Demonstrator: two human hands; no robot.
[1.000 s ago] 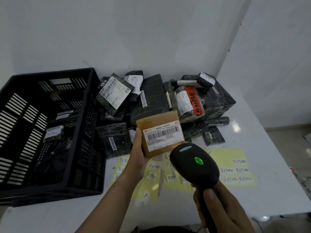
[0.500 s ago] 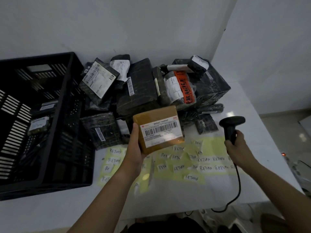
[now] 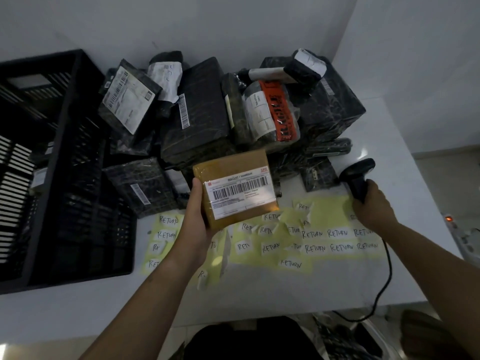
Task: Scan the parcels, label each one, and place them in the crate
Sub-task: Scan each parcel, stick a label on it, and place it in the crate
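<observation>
L hand (image 3: 195, 224) grips brown parcel (image 3: 235, 188) above the table (image 3: 259, 294), label up, just in front of parcel pile (image 3: 197, 118). R hand (image 3: 374, 206) holds scanner (image 3: 359, 178) at the right; crate (image 3: 65, 178) at left

left hand (image 3: 193, 222) and right hand (image 3: 374, 206): bare. left forearm (image 3: 145, 294) and right forearm (image 3: 436, 263): bare to frame edge. torso at 6 o'clock: dark garment (image 3: 249, 339).

Dim, underexposed; soft throughout, wide-angle bending at edges.
</observation>
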